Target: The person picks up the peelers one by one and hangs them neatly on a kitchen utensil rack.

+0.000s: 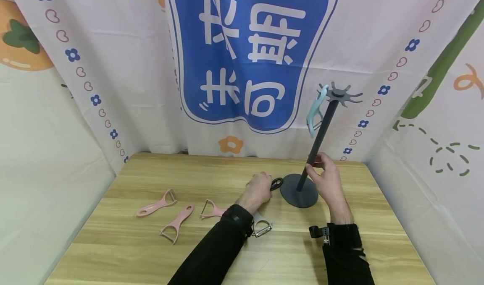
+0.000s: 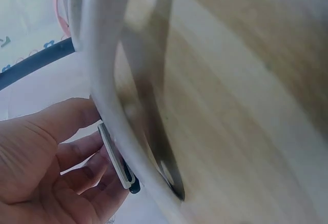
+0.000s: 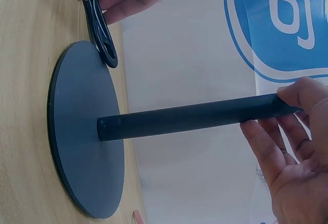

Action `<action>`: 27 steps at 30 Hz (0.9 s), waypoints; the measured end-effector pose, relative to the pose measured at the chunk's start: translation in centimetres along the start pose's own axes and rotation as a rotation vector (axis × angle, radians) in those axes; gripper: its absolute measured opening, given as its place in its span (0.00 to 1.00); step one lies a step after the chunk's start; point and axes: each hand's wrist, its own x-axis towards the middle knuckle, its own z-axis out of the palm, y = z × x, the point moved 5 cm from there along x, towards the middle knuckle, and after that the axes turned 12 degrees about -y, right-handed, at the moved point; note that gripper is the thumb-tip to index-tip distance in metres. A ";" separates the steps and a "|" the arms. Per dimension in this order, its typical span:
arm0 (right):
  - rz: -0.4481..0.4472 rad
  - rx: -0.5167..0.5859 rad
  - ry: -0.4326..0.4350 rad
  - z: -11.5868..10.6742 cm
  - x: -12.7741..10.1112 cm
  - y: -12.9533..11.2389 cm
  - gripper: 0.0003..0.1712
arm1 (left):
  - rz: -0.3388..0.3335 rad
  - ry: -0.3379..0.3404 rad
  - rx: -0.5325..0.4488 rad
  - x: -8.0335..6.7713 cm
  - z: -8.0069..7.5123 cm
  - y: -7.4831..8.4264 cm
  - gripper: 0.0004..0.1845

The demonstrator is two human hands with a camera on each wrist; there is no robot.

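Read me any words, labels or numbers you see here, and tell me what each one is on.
"来斯" (top row) and "未可" (bottom row): large white characters on the blue panel of the backdrop cloth; they look mirrored or upside down, so this reading is unsure.
Part of one white character on the same blue panel shows in the right wrist view; too cropped to read.
Peelers, dark stand, wooden table: no text visible.
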 end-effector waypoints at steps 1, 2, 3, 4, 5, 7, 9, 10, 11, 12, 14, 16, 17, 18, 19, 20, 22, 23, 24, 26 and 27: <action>0.001 0.002 -0.001 0.0 0.0 0.0 0.22 | -0.009 -0.012 0.007 -0.8 -0.6 0.3 0.15; 0.001 0.002 0.000 0.0 0.0 0.0 0.22 | -0.014 -0.015 0.021 -1.5 -1.3 0.7 0.15; -0.001 0.003 0.000 0.0 0.0 0.0 0.22 | -0.017 -0.030 0.024 -2.3 -2.0 1.0 0.14; -0.001 0.005 0.001 0.0 0.0 0.0 0.22 | -0.017 -0.030 0.032 -2.7 -2.4 1.3 0.13; -0.003 0.006 0.001 0.0 0.0 0.0 0.22 | -0.018 -0.022 0.040 -2.7 -2.5 1.2 0.12; -0.005 0.008 0.003 -0.1 0.0 0.0 0.22 | -0.015 -0.010 0.050 -2.3 -2.2 1.0 0.10; -0.007 0.009 0.003 -0.1 0.0 0.1 0.22 | -0.008 0.017 0.060 -1.1 -1.1 0.4 0.07; -0.007 0.010 0.004 -0.1 0.0 0.1 0.22 | -0.011 0.020 0.061 -0.3 -0.5 0.0 0.06; -0.007 0.010 0.006 -0.1 0.1 0.1 0.22 | -0.010 0.026 0.067 0.5 0.1 -0.4 0.06; -0.006 0.009 0.006 -0.1 0.1 0.1 0.22 | -0.010 0.020 0.073 1.2 0.7 -0.8 0.06; -0.007 0.008 0.008 -0.1 0.0 0.1 0.22 | -0.006 0.012 0.088 2.6 1.7 -1.5 0.06; -0.008 0.006 0.009 -0.1 0.0 0.1 0.22 | 0.004 -0.002 0.093 3.4 2.2 -2.0 0.09; -0.009 0.005 0.009 -0.1 0.0 0.1 0.22 | 0.012 0.001 0.088 3.6 2.3 -2.2 0.10; -0.009 0.005 0.009 -0.1 0.0 0.1 0.22 | 0.013 0.007 0.091 3.5 2.2 -2.1 0.11; -0.010 0.005 0.010 -0.1 0.1 0.1 0.22 | 0.005 0.000 0.094 2.2 1.2 -1.5 0.10; -0.010 0.006 0.010 -0.1 0.1 0.1 0.22 | -0.001 0.000 0.099 0.6 0.1 -0.9 0.10; -0.010 0.008 0.009 -0.1 0.1 0.1 0.22 | -0.018 0.007 0.114 -1.0 -1.0 -0.2 0.10; -0.010 0.009 0.009 -0.1 0.1 0.1 0.22 | -0.026 0.004 0.123 -2.4 -2.1 0.5 0.10; -0.010 0.009 0.009 -0.1 0.1 0.1 0.22 | -0.033 0.001 0.139 -3.6 -3.0 1.1 0.10; -0.009 0.008 0.009 0.0 0.1 0.1 0.22 | -0.026 -0.010 0.143 -4.9 -4.1 1.6 0.11; -0.008 0.007 0.009 0.0 0.1 0.1 0.22 | -0.021 -0.014 0.140 -4.9 -4.1 1.5 0.11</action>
